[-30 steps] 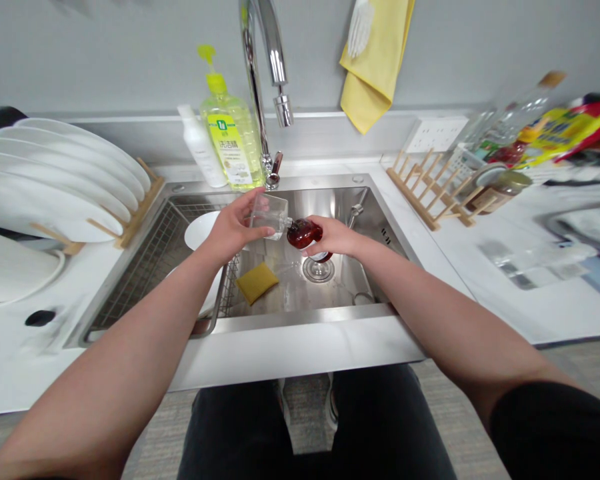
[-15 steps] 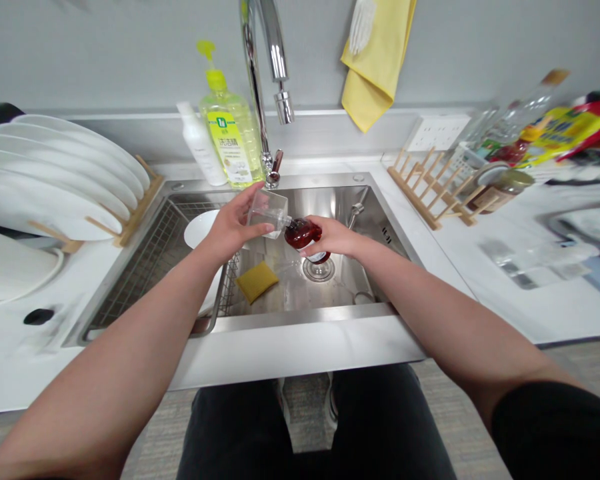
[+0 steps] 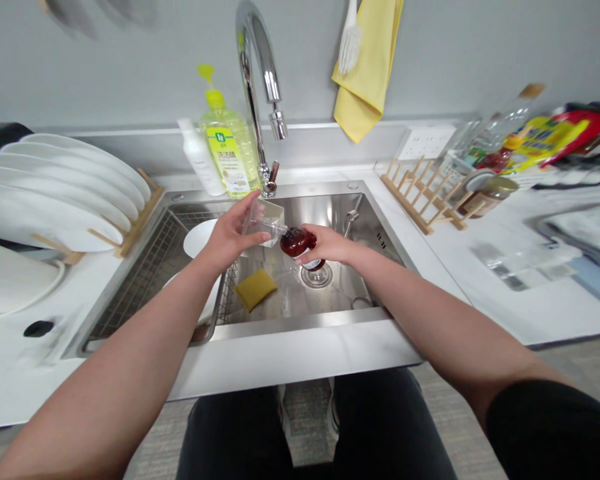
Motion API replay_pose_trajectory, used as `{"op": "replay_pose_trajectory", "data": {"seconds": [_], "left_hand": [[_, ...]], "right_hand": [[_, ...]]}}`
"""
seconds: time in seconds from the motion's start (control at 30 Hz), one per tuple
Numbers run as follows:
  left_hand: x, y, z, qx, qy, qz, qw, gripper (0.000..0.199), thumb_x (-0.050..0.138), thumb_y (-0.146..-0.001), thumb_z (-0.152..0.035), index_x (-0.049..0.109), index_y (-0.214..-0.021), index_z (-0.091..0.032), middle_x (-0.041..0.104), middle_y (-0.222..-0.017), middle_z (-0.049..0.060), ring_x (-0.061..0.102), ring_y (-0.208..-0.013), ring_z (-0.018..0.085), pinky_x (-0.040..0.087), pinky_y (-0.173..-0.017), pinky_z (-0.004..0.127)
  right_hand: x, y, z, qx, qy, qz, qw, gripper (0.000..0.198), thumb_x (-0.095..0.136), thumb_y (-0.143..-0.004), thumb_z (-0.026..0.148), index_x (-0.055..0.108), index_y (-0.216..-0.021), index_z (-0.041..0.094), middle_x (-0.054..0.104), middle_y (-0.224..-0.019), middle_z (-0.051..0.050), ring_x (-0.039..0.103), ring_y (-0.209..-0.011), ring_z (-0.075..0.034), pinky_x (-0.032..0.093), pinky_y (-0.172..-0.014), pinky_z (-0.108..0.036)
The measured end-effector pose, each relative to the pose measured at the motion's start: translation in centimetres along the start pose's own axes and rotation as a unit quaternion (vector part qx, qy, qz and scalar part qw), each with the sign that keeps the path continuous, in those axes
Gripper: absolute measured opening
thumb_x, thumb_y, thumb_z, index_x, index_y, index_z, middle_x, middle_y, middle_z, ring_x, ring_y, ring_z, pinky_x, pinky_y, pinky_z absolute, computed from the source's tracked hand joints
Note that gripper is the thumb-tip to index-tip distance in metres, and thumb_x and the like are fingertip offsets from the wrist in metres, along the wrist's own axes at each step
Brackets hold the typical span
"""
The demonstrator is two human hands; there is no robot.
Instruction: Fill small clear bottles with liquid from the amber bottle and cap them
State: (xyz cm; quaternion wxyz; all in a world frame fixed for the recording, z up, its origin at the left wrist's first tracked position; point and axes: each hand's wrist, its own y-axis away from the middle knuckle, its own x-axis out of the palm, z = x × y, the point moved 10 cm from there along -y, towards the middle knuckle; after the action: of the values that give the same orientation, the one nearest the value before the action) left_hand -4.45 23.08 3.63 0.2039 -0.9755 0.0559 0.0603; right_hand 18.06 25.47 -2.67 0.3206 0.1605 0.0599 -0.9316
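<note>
Left hand grips clear container; right hand grips tilted dark-red bottle; yellow sponge near sink's front edge.

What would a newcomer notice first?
Probably the dark red bottle, tilted in the right hand, its neck toward the clear boxy container in the left hand, over the steel sink. Next, the yellow-green pump bottle behind the sink and the round white plates racked at left.

Both hands curled, close together.
</note>
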Motion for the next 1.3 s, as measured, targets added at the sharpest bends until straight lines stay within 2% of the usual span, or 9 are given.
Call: {"op": "replay_pose_trajectory", "data": {"seconds": [0.2,0.7,1.0,1.17,1.3], "left_hand": [[0.0,0.1,-0.4,-0.002,0.007,-0.004,1.0,0.11,0.113,-0.065,-0.046,0.068,-0.165,-0.04,0.077,-0.145,0.008,0.071,-0.14,0.035,0.06,-0.122,0.053],[-0.1,0.0,-1.5,0.03,0.001,-0.008,1.0,0.109,0.114,-0.063,-0.049,0.071,-0.162,-0.041,0.077,-0.136,0.006,0.074,-0.125,0.028,0.063,-0.117,0.048],[0.2,0.3,-2.6,0.026,-0.016,-0.012,0.999,0.108,0.111,-0.067,-0.047,0.067,-0.165,-0.036,0.07,-0.145,0.01,0.071,-0.133,0.034,0.066,-0.11,0.05],[0.2,0.5,-3.3,0.03,-0.034,-0.017,0.999,0.105,0.109,-0.071,-0.043,0.067,-0.166,-0.035,0.069,-0.146,0.011,0.069,-0.136,0.034,0.063,-0.113,0.05],[0.2,0.7,-4.2,0.05,-0.088,-0.021,0.995,0.105,0.107,-0.072,-0.046,0.066,-0.167,-0.035,0.07,-0.145,0.012,0.069,-0.134,0.034,0.058,-0.119,0.053]], "right_hand": [[0.4,0.0,0.4,-0.009,-0.018,0.011,1.0,0.065,0.108,-0.061,0.034,0.076,-0.118,0.024,0.087,-0.117,-0.002,0.081,-0.111,-0.03,0.062,-0.104,-0.043],[1.3,0.1,0.7,-0.021,-0.031,0.017,0.999,0.067,0.108,-0.064,0.036,0.075,-0.122,0.024,0.087,-0.12,-0.004,0.081,-0.113,-0.03,0.064,-0.107,-0.045],[1.5,0.7,2.2,-0.003,-0.063,0.011,0.998,0.068,0.108,-0.059,0.033,0.076,-0.118,0.023,0.087,-0.117,-0.004,0.081,-0.114,-0.031,0.061,-0.112,-0.047],[1.5,0.5,1.7,-0.003,-0.072,0.011,0.997,0.074,0.109,-0.059,0.037,0.075,-0.123,0.024,0.087,-0.121,-0.005,0.081,-0.114,-0.03,0.062,-0.111,-0.046],[1.3,0.2,1.3,-0.013,-0.043,0.009,0.999,0.077,0.111,-0.058,0.039,0.076,-0.125,0.024,0.087,-0.12,-0.005,0.081,-0.114,-0.031,0.061,-0.111,-0.047]]}}
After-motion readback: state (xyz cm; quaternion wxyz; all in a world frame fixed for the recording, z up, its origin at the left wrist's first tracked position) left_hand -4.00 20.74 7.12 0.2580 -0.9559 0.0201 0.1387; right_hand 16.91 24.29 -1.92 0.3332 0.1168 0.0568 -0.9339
